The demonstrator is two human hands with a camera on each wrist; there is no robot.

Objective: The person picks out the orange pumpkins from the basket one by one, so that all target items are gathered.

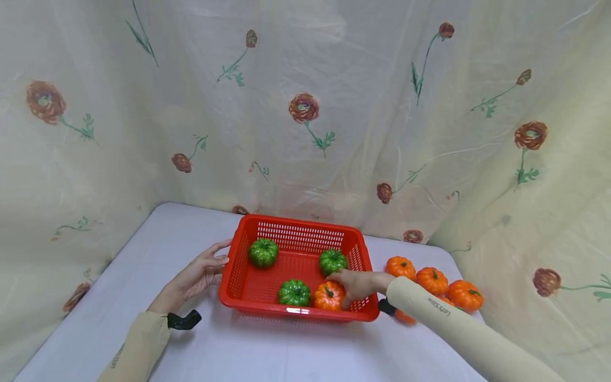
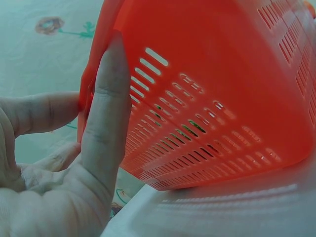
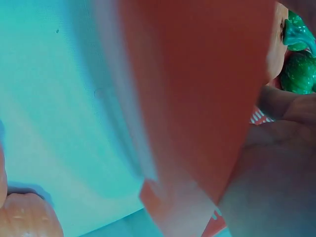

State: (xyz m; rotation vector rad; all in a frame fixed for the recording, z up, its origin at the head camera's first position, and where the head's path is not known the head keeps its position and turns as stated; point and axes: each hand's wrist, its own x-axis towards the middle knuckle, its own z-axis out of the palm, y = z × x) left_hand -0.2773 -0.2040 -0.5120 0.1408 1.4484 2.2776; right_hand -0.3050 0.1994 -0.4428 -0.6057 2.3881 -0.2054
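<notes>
A red plastic basket [image 1: 267, 286] with slotted walls stands on the table. My left hand [image 1: 200, 273] is at its left side, and in the left wrist view the thumb and fingers pinch the basket's rim [image 2: 101, 44]. Reaching over the right wall, my right hand [image 1: 355, 285] grips a small orange pumpkin [image 1: 328, 296] low in the front right corner. Beside that pumpkin sits a green pumpkin [image 1: 294, 293]. Another green pumpkin [image 1: 332, 261] is just behind the right hand's fingers, and a third green pumpkin [image 1: 263, 253] lies at the back left.
Several more orange pumpkins [image 1: 431, 281] lie on the white table [image 1: 191, 225] right of the basket, some partly hidden by the right forearm [image 1: 444, 318]. A flower-printed curtain [image 1: 305, 53] surrounds the table. Black camera mounts [image 1: 185, 321] sit at the wrists.
</notes>
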